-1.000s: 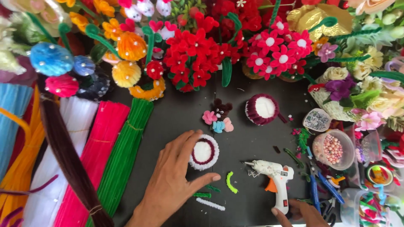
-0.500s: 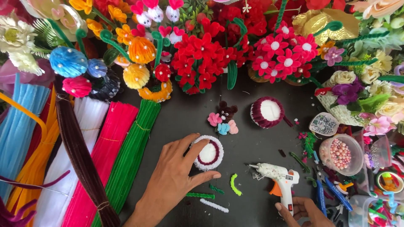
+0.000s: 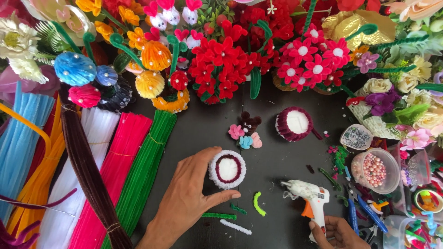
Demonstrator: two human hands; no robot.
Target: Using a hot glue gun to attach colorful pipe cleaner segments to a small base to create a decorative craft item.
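My left hand rests on the black table, thumb and forefinger cupped around a small round pot wrapped in white fuzzy wire with a maroon ring and a white centre. At the bottom right my right hand grips the handle of a white glue gun with an orange trigger; its nozzle points left towards the pot. Short bits of green and white fuzzy wire lie just below the pot.
A maroon-wrapped pot and a tiny brown bear with small flowers sit behind. Bundles of fuzzy wire in blue, white, pink, green and brown fill the left. Handmade flowers crowd the back; a cup of pink beads and tools stand right.
The view has shifted slightly. My left hand stays around the white pot. The glue gun in my right hand has moved slightly toward the pot.
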